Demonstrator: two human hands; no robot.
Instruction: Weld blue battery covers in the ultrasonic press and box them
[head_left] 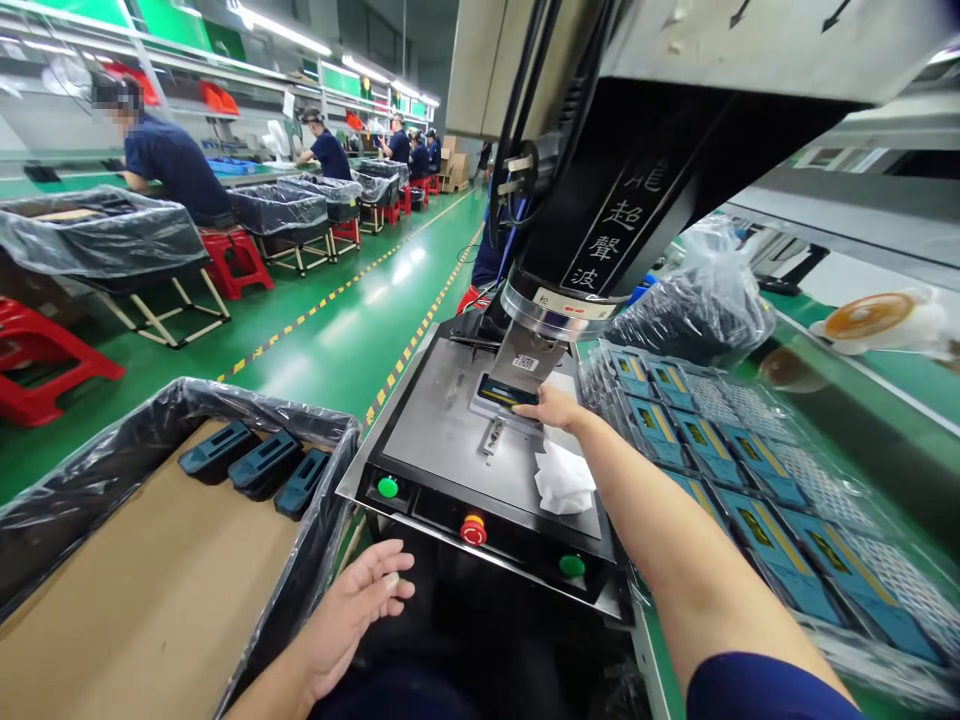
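Observation:
My right hand reaches forward onto the metal plate of a press machine, its fingers closed on a dark blue part seated in the fixture under the machine's horn. Below the machine's front edge, my left hand hangs loose with fingers slightly curled and apart, holding nothing. It is near the corner of a plastic-lined cardboard box that holds three dark blue parts.
The machine front carries two green buttons and a red stop button. A white cloth lies on the plate. Trays of blue parts fill the right. Seated workers, lined bins and red stools line the green aisle at left.

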